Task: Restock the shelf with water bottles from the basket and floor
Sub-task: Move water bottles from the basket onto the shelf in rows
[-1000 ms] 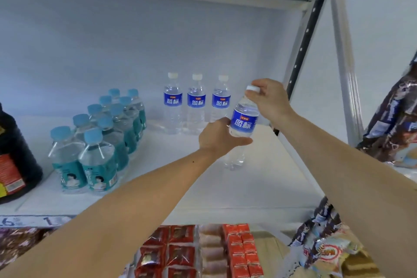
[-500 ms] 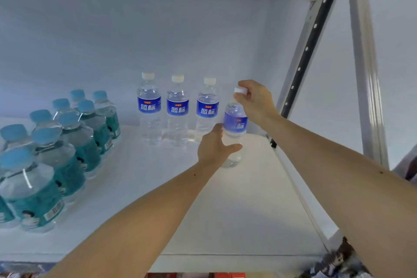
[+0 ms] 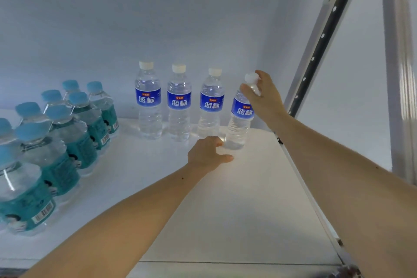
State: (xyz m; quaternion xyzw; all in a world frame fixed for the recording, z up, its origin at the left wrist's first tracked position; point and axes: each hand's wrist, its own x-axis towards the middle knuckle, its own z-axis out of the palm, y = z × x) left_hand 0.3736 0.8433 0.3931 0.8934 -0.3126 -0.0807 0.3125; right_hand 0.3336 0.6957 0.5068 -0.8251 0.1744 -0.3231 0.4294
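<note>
While both forearms stretch in over the front lip of the shelf [image 3: 237,221], the nearer hand is the left hand [image 3: 206,153], its fingers [image 3: 218,142] curled against the base of the water bottle [image 3: 239,119], thumb lying out along the board. Just beyond it the bottle stands upright on the shelf, where a second ago it was carried tilted above the board. The right hand [image 3: 267,99] sits higher, its fingers pinching the neck under the white cap [image 3: 251,78]. The bottle has moved back toward the rear and now makes number 4 in the row of 3 blue-label bottles [image 3: 179,102], just beside the last of them, slightly forward of the line. To my eye this placement is all but finished; only a small nudge and the letting go remain. Off to the left, teal-label bottles [image 3: 74,133] stand in wrapped packs.
</note>
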